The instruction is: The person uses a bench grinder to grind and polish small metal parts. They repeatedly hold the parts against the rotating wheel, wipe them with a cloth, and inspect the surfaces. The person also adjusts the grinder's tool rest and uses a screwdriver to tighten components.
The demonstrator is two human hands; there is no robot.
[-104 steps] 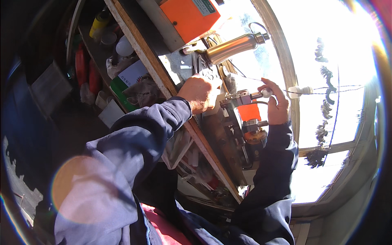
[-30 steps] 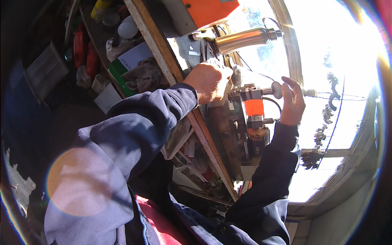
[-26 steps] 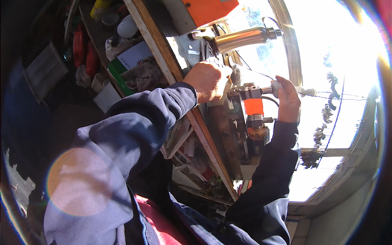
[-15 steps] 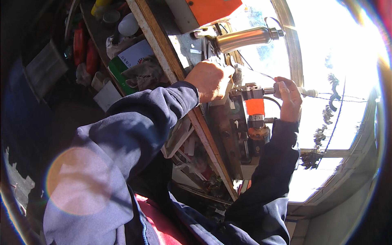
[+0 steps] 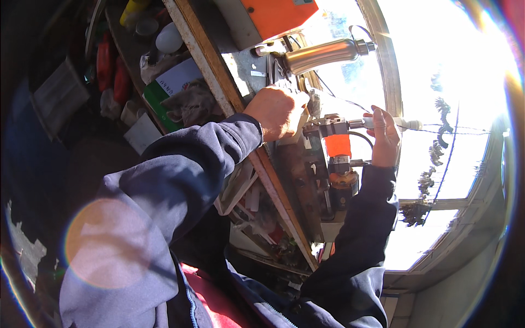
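My left hand (image 5: 276, 112) is closed at the bench edge, knuckles up, beside a pale block (image 5: 295, 131). Its fingertips and whatever they may hold are hidden. A small machine (image 5: 331, 131) stands to the right, with a dark metal clamp, a bright orange part (image 5: 338, 145) and a brownish rounded housing (image 5: 344, 179) below. From its clamp a shiny rod (image 5: 355, 124) runs toward the window. My right hand (image 5: 386, 139) has its thumb and fingers bent round the knob (image 5: 369, 122) at the rod's end, which glare partly washes out.
A steel bottle (image 5: 321, 56) with a dark looped cap and an orange-and-grey box (image 5: 279, 19) stand on the bench beyond my left hand. The bench's wooden edge (image 5: 210, 63) runs diagonally. Below it, a shelf holds a green-and-white box (image 5: 172, 87) and rags. A bright window (image 5: 432, 71) lies right.
My right hand has shifted its fingers on the knob, the thumb now standing more upright. My left hand stays closed in place. The whole view has shifted slightly.
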